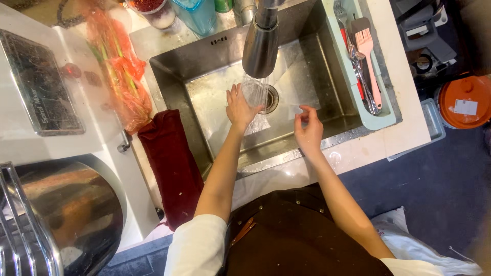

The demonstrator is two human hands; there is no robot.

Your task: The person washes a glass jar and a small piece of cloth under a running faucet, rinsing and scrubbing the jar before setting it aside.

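Observation:
My left hand (239, 106) is stretched out over the steel sink (312, 71), fingers spread, right at the edge of the water stream (254, 90) that falls from the grey faucet head (261, 43). It holds nothing. My right hand (308, 130) hovers over the sink's front part, fingers loosely curled and empty, apart from the water. The drain (271, 99) lies just behind the stream.
A pale green rack (381, 120) with cutlery and a pink brush hangs on the sink's right side. A dark red cloth (171, 163) drapes over the left rim. An orange plastic bag (120, 71) with greens, a large steel pot (66, 214) and an orange lid (463, 102) are around.

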